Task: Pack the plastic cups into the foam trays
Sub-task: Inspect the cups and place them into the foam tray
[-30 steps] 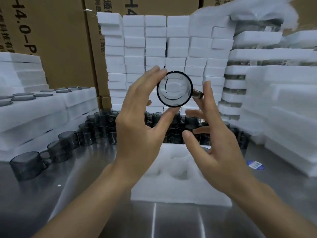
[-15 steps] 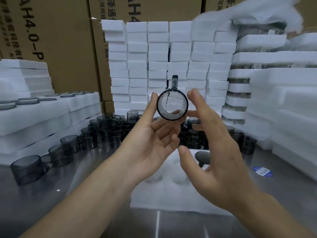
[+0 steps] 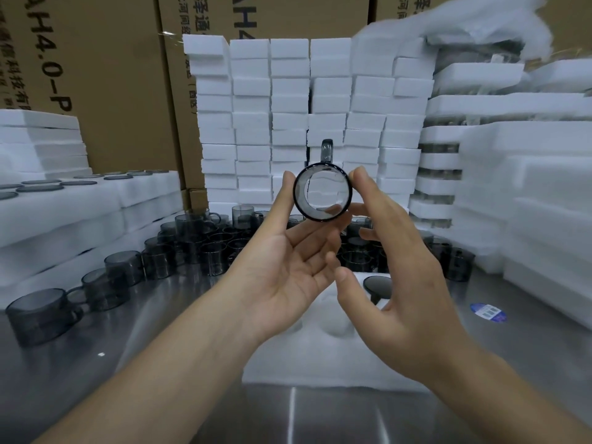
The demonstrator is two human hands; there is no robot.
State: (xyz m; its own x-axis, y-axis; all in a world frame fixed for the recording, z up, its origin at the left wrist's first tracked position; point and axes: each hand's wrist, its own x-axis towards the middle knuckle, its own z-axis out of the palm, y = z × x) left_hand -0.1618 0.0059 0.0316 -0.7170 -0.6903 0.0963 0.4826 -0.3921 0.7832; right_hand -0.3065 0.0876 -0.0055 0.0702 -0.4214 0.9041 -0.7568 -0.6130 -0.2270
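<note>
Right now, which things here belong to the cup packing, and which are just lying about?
Job: smoky clear plastic cup held up; white foam tray in front; loose grey plastic cups.
Lying about: brown cardboard boxes; round blue sticker.

Bare steel table (image 3: 96, 363) lies open left of the foam tray (image 3: 320, 363). Loose cups (image 3: 205, 248) crowd behind it, foam stacks (image 3: 528, 219) wall the right, a seated cup (image 3: 378, 283) fills what seems its far-right pocket, and a raised cup (image 3: 323, 195) hangs above it.

Brown cardboard cartons (image 3: 112, 75) with black printing stacked behind, reflective steel tabletop (image 3: 96, 363), blue sticker (image 3: 488, 312) at right
</note>
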